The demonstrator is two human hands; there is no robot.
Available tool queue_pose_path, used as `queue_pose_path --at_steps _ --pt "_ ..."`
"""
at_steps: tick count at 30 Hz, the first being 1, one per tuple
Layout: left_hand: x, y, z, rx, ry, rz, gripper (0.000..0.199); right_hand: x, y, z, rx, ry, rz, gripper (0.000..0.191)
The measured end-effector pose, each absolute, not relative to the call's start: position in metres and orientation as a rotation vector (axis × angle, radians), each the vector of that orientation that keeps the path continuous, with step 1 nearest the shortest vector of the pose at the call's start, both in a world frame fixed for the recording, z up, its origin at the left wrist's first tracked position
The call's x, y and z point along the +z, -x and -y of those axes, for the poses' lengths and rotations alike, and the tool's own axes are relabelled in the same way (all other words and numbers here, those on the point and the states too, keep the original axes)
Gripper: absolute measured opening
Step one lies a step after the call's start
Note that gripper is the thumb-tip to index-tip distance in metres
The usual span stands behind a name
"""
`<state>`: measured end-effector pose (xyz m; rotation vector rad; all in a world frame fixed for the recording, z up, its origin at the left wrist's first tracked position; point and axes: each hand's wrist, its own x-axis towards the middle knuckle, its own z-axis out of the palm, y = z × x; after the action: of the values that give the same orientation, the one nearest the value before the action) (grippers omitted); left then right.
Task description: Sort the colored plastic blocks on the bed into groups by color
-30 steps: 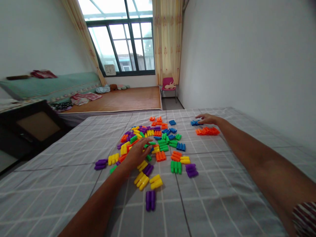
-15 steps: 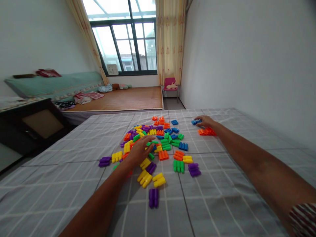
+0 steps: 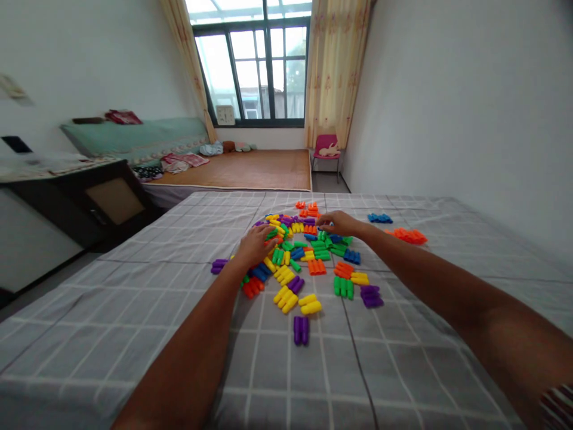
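Note:
Many colourful plastic toy blocks, each shaped like joined tubes, lie in a loose pile on a grey checked cloth. My left hand rests over the left part of the pile, fingers stretched forward and covering some pieces. My right hand is at the far right of the pile, fingers curved down and apart over the blocks; I see nothing held in it. Set apart on the right are a group of blue blocks and a group of orange blocks.
A purple block lies nearest me. Beyond the cloth is a low bed with folded clothes, then a window. A pink chair stands at the back. On the left is a dark cabinet; a white wall runs along the right.
My right hand has let go of the blue block beside the orange group and moved left to the pile. My left hand has shifted to the pile's far left part. The view has turned slightly.

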<state>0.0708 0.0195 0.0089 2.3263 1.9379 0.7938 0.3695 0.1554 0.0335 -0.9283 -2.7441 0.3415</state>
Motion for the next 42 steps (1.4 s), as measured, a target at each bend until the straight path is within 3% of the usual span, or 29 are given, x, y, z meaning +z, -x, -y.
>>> queue_pose_path --at_steps 6,12,19,26,31,37,42 --pt "0.0 -0.077 -0.021 0.732 -2.299 -2.029 0.044 0.027 -0.323 -0.123 0.23 0.888 2.796 0.021" --pt "-0.001 -0.075 -0.022 0.651 -2.331 -2.044 0.047 0.036 -0.336 -0.126 0.636 1.08 2.637 0.028" --pt "0.001 -0.077 -0.021 0.551 -2.347 -2.105 0.048 0.052 -0.36 -0.127 0.331 1.178 2.818 0.019" --pt "0.001 -0.078 -0.021 0.537 -2.341 -2.115 0.048 0.051 -0.356 -0.12 0.331 0.821 3.02 0.055" --pt "-0.001 -0.076 -0.023 0.54 -2.35 -2.11 0.05 0.053 -0.352 -0.117 0.55 0.751 3.001 0.046" --pt "-0.002 -0.075 -0.023 0.553 -2.354 -2.108 0.049 0.068 -0.376 -0.137 0.24 1.184 2.749 0.035" --pt "0.004 -0.077 -0.02 0.539 -2.327 -2.108 0.05 0.057 -0.402 -0.141 0.463 1.255 2.961 0.038"
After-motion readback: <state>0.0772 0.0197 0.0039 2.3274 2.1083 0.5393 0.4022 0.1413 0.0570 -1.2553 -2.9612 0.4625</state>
